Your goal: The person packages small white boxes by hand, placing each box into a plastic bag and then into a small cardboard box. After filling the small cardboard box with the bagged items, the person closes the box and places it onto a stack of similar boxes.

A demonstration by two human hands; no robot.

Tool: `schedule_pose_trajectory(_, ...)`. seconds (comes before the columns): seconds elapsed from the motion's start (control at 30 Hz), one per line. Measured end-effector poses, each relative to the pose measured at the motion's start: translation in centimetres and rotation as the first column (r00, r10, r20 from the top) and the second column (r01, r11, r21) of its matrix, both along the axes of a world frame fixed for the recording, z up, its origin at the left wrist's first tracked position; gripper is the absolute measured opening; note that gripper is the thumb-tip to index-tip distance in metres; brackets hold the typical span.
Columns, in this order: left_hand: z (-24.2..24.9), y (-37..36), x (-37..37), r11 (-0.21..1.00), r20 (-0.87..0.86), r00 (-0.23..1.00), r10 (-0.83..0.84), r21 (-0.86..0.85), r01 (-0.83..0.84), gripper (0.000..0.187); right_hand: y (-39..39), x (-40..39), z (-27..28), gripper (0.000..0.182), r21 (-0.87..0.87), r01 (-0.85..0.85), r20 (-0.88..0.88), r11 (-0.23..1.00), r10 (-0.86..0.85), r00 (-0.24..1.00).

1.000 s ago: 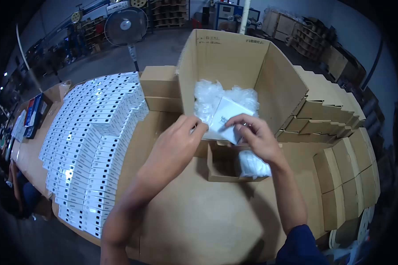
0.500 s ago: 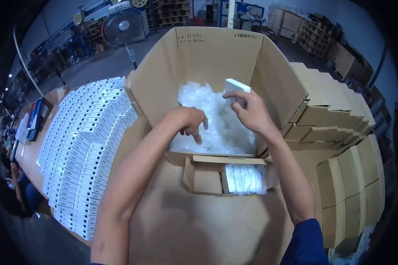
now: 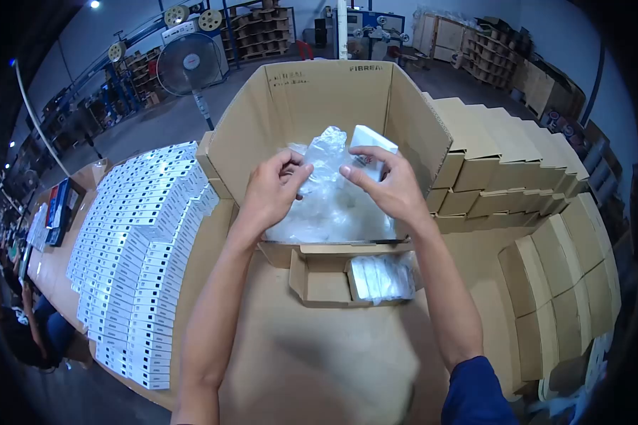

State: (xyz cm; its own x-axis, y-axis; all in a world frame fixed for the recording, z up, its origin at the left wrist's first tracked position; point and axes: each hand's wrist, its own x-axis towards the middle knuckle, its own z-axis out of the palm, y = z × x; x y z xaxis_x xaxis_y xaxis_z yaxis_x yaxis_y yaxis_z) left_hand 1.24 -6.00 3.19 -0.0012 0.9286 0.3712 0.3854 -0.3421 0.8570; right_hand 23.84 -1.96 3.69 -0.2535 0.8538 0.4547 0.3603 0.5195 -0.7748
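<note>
My right hand (image 3: pixel 388 185) grips a small white box (image 3: pixel 371 144) and holds it up over the big open cardboard carton (image 3: pixel 305 106). My left hand (image 3: pixel 271 191) pinches a clear plastic bag (image 3: pixel 324 157) lifted from the heap of plastic bags (image 3: pixel 326 212) inside the carton. Bag and white box meet between my two hands. In front of the carton sits a small open brown box (image 3: pixel 322 283) with a plastic-wrapped white item (image 3: pixel 381 276) in its right half.
Rows of small white boxes (image 3: pixel 135 241) cover the table's left side. Stacks of folded brown boxes (image 3: pixel 539 212) line the right. A standing fan (image 3: pixel 188 67) and shelving stand behind. Another person sits at the lower left (image 3: pixel 28 333).
My left hand rose from the bag heap and took hold of a plastic bag. Both hands came together above the carton, bag against the white box. The view shifted slightly.
</note>
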Motion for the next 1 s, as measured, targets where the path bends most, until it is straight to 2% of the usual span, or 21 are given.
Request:
schedule_pose_trajectory(0.07, 0.1, -3.2, 1.0, 0.998, 0.171, 0.984, -0.057, 0.02, 0.054, 0.015, -2.9, -0.4, 0.1, 0.054, -0.017, -0.011, 0.03, 1.0, 0.012, 0.999)
schedule_pose_trajectory(0.17, -0.3, -8.5, 3.0, 0.984, 0.397, 0.901, -0.176, 0.038, 0.175, 0.013, -7.4, -0.8, -0.6, 0.038, 0.019, 0.017, 0.006, 1.0, -0.017, 1.0)
schedule_pose_trajectory(0.2, -0.8, -10.2, 2.5, 0.96, 0.45, 0.875, -0.179, -0.113, 0.255, 0.008, -9.3, -0.6, -0.3, 0.034, -0.017, 0.038, 0.02, 0.999, -0.038, 0.999)
schedule_pose_trajectory(0.27, -3.4, -13.0, 3.7, 0.992, 0.509, 0.852, -0.121, 0.037, 0.119, 0.013, -13.8, -0.2, 0.4, 0.027, -0.089, 0.084, 0.048, 0.992, -0.08, 0.996)
schedule_pose_trajectory(0.3, -4.3, -14.4, 4.4, 0.993, 0.538, 0.837, -0.101, 0.109, 0.05, 0.016, -15.5, -0.2, -0.4, 0.025, 0.036, 0.115, -0.002, 0.993, -0.115, 0.993)
schedule_pose_trajectory(0.33, -4.5, -16.3, 5.2, 0.994, 0.52, 0.853, -0.035, 0.107, -0.025, 0.027, -17.1, -0.4, -1.6, 0.024, 0.158, 0.15, -0.053, 0.976, -0.143, 0.988)
schedule_pose_trajectory(0.37, -4.6, -18.5, 6.5, 0.965, 0.409, 0.905, 0.114, 0.17, -0.199, 0.033, -18.7, -0.5, -2.6, 0.024, 0.274, 0.184, -0.102, 0.944, -0.161, 0.982)
schedule_pose_trajectory(0.4, -5.7, -20.5, 7.3, 0.966, 0.404, 0.907, 0.117, 0.165, -0.198, 0.034, -20.3, -0.7, -3.5, 0.023, 0.297, 0.201, -0.096, 0.933, -0.18, 0.979)
schedule_pose_trajectory(0.43, -6.4, -22.0, 7.8, 0.967, 0.396, 0.911, 0.119, 0.161, -0.197, 0.035, -21.6, -0.9, -4.5, 0.021, 0.392, 0.219, -0.065, 0.894, -0.21, 0.975)
schedule_pose_trajectory(0.5, -6.7, -24.4, 9.5, 0.999, 0.586, 0.81, 0.023, -0.033, -0.005, 0.033, -24.9, -1.4, -6.1, 0.021, 0.387, 0.188, -0.041, 0.902, -0.187, 0.981)
schedule_pose_trajectory(0.53, -6.9, -25.0, 10.1, 0.998, 0.677, 0.736, -0.01, -0.039, 0.049, 0.027, -26.1, -1.4, -6.8, 0.022, 0.401, 0.128, 0.041, 0.907, -0.157, 0.987)
schedule_pose_trajectory(0.57, -7.7, -25.6, 9.9, 0.997, 0.684, 0.728, 0.039, -0.075, 0.018, 0.025, -27.2, -1.4, -7.7, 0.024, 0.367, 0.096, 0.059, 0.925, -0.126, 0.99)
schedule_pose_trajectory(0.63, -9.6, -26.9, 9.6, 0.988, 0.693, 0.708, 0.135, -0.151, -0.041, 0.021, -29.5, -0.8, -7.8, 0.023, 0.181, 0.0, -0.05, 0.984, 0.009, 0.999)
schedule_pose_trajectory(0.7, -10.9, -28.1, 9.8, 0.981, 0.656, 0.73, 0.193, -0.146, -0.128, 0.025, -31.1, 0.3, -9.8, 0.02, -0.124, -0.076, -0.161, 0.989, 0.056, 0.985)
schedule_pose_trajectory(0.73, -11.8, -28.9, 9.9, 0.974, 0.62, 0.751, 0.225, -0.173, -0.149, 0.027, -31.9, 0.7, -10.6, 0.019, -0.28, -0.125, -0.218, 0.952, 0.064, 0.974)
schedule_pose_trajectory(0.8, -12.6, -30.1, 10.5, 0.951, 0.54, 0.783, 0.309, -0.191, -0.243, 0.035, -33.2, 0.9, -11.6, 0.016, -0.355, -0.135, -0.266, 0.925, 0.039, 0.963)
schedule_pose_trajectory(0.83, -13.3, -30.7, 10.5, 0.945, 0.569, 0.756, 0.324, -0.235, -0.229, 0.037, -33.9, 1.0, -11.9, 0.015, -0.392, -0.14, -0.29, 0.909, 0.022, 0.957)
schedule_pose_trajectory(0.9, -14.6, -31.1, 10.3, 0.933, 0.626, 0.698, 0.347, -0.304, -0.192, 0.04, -34.6, 1.4, -12.2, 0.011, -0.367, -0.068, -0.221, 0.928, -0.016, 0.975)
schedule_pose_trajectory(0.97, -15.1, -31.4, 9.5, 0.931, 0.613, 0.709, 0.349, -0.31, -0.191, 0.045, -35.1, 2.1, -12.4, 0.01, -0.329, 0.004, -0.152, 0.944, -0.057, 0.987)
schedule_pose_trajectory(1.0, -15.4, -31.4, 9.0, 0.931, 0.614, 0.71, 0.344, -0.319, -0.176, 0.046, -35.0, 2.4, -12.4, 0.009, -0.338, 0.008, -0.188, 0.941, -0.076, 0.979)
